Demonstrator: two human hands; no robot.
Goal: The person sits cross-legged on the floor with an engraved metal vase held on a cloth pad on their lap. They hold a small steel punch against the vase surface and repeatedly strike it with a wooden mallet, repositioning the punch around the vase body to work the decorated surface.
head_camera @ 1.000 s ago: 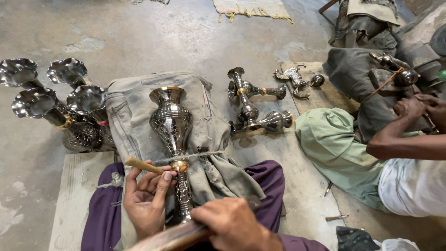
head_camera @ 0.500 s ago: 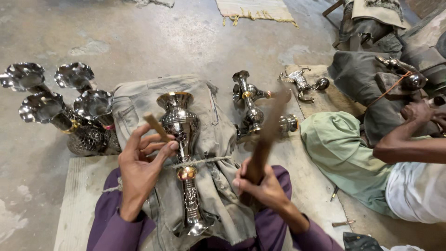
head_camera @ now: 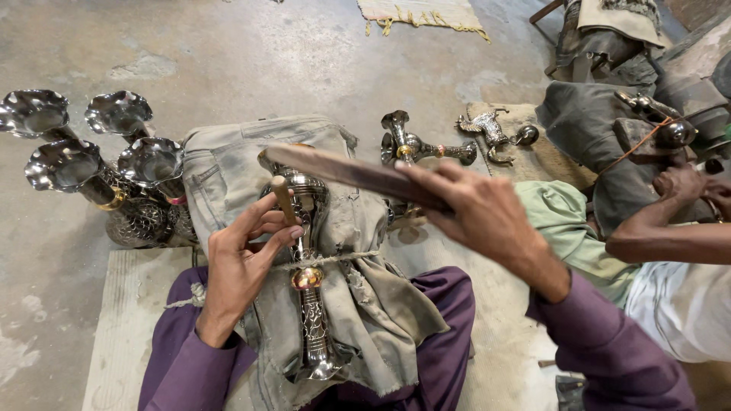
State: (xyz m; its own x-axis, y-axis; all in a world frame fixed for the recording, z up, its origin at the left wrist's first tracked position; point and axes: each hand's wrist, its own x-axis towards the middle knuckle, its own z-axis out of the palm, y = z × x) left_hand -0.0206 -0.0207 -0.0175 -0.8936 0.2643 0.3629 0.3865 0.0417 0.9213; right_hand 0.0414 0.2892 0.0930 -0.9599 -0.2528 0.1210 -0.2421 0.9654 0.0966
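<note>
Left fingers: the left hand (head_camera: 242, 259) pinches a short wooden-handled punch (head_camera: 285, 199) between thumb and fingertips, its tip set against the vase body.
Right fingers: the right hand (head_camera: 481, 215) is clenched round the near end of a long flat dark striker bar (head_camera: 346, 173), which is held level above the punch and the vase.
Vase: an engraved silver metal vase (head_camera: 311, 289) lies along the person's lap, mouth pointing away, foot toward the body, with a brass-coloured knob at the stem.
Cord: a thin string (head_camera: 335, 259) crosses the vase just above the knob and runs over the cloth on both sides.
Cloth: a worn grey-green cloth pad (head_camera: 228, 160) lies under and around the vase, draped over the purple-clad legs (head_camera: 445, 304).
Left of the lap: a cluster of silver fluted-mouth vases (head_camera: 91, 160) stands on the concrete floor (head_camera: 228, 53), just beside the cloth.
Beyond the cloth: smaller metal pieces (head_camera: 426, 148) and a small silver animal figure (head_camera: 491, 129) rest on the ground.
Right edge: another person's arm (head_camera: 670, 236) reaches toward a metal object there, well apart from the vase.
</note>
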